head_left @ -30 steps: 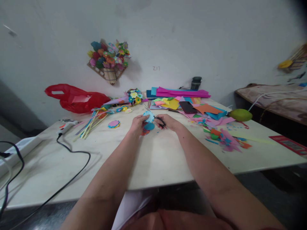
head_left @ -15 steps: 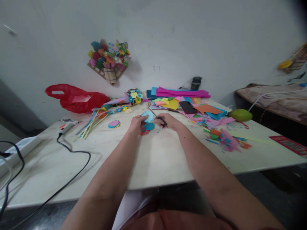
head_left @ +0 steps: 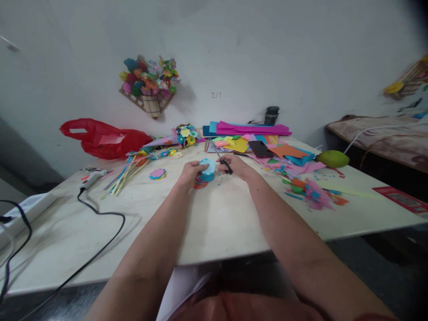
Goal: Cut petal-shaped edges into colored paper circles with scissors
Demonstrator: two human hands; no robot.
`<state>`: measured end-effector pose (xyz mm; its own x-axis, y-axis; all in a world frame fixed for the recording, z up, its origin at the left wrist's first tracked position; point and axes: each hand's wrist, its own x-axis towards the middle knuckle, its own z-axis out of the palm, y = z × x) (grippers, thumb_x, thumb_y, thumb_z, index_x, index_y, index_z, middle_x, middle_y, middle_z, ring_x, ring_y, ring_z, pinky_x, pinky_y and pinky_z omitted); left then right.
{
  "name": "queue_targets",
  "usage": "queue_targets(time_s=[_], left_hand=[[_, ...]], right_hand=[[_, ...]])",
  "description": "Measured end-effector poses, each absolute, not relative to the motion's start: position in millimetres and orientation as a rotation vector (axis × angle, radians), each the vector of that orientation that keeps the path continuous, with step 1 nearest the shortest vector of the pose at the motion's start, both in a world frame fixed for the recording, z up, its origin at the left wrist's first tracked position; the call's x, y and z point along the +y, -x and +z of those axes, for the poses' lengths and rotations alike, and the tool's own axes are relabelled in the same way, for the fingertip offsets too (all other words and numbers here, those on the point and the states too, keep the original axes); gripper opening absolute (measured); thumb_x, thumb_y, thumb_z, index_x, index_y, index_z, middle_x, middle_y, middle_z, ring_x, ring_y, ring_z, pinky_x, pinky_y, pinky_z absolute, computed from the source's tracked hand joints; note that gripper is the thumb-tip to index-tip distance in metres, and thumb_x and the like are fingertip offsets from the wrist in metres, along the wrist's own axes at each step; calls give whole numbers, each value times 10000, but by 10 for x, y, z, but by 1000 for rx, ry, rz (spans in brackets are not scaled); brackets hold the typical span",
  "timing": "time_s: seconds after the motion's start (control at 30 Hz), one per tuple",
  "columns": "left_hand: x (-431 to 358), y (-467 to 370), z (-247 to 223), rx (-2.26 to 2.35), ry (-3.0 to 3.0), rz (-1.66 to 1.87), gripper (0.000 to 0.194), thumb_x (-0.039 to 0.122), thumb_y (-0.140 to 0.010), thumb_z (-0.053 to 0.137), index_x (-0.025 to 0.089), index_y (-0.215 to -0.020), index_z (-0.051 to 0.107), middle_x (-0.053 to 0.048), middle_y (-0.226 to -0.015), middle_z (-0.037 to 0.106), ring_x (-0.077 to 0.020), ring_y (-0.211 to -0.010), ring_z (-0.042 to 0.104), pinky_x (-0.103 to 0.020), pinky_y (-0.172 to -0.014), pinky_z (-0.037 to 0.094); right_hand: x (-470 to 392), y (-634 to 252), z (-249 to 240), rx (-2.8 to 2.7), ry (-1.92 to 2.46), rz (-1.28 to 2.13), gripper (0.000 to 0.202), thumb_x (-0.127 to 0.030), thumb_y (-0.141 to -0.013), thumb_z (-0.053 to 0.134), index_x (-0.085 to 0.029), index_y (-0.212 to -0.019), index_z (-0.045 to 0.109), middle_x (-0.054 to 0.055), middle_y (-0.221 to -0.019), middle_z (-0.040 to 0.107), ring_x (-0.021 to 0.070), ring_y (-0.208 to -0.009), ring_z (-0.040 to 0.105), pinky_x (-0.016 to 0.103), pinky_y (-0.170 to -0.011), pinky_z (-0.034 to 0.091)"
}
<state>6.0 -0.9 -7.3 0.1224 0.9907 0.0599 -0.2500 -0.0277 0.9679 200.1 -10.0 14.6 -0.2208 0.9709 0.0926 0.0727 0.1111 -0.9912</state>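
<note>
Near the middle of the table, my left hand [head_left: 190, 173] pinches a light blue round paper piece [head_left: 207, 166]. Under that piece lie a darker blue disc [head_left: 205, 177] and a reddish one [head_left: 199, 185]. My right hand [head_left: 236, 167] holds black-handled scissors [head_left: 226, 166], their blades pointing up and to the left, just right of the light blue paper. Tiny blue scraps lie below the scissors. A stack of scalloped discs [head_left: 158, 174], pink on top, rests to the left.
Paper strips [head_left: 123, 174], a glue gun [head_left: 92, 178] with its cord and a red bag [head_left: 103, 139] are on the left. Coloured sheets [head_left: 254, 129], a phone [head_left: 261, 149], paper scraps [head_left: 314, 196] and a green fruit [head_left: 333, 158] lie at the back and right.
The light blue paper has turned and shifted slightly in my left hand, covering more of the darker disc. The scissors have tilted more upright, and the view has shifted slightly.
</note>
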Motion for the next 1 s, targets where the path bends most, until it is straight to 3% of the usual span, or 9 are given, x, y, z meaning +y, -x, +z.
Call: queue_targets(time_s=[0.2, 0.5, 0.83, 1.0], left_hand=[[-41, -72, -62, 944, -1160, 1185, 349, 256, -462, 923, 117, -561, 619, -53, -514, 609, -116, -418, 526, -236, -428, 400], [-22, -71, -107, 936, -1204, 1148, 351, 291, -459, 928, 114, -582, 651, -81, -550, 644, -139, -434, 559, -250, -435, 428], [-8, -56, -140, 938, -1262, 1097, 341, 327, -491, 925, 120, -624, 690, -81, -575, 666, -138, -456, 573, -240, -443, 446], [-37, -58, -120, 957, -1295, 1014, 330, 332, -510, 911, 124, -621, 680, -82, -571, 662, -127, -409, 534, -234, -389, 370]], right_hand=[[-132, -1990, 193, -1416, 992, 1287, 354, -179, -608, 872, -169, -852, 616, -36, -597, 645, 103, -498, 579, 211, -505, 439], [-121, -1977, 183, -1419, 970, 1283, 319, -35, -628, 762, -172, -871, 607, -41, -618, 647, 99, -518, 584, 213, -542, 476], [-110, -1974, 171, -1425, 982, 1269, 307, -73, -644, 756, -178, -891, 606, -37, -628, 654, 105, -532, 594, 217, -560, 481], [-109, -1969, 173, -1443, 935, 1271, 329, -97, -621, 770, -181, -891, 601, -37, -660, 656, 101, -561, 597, 212, -583, 489]])
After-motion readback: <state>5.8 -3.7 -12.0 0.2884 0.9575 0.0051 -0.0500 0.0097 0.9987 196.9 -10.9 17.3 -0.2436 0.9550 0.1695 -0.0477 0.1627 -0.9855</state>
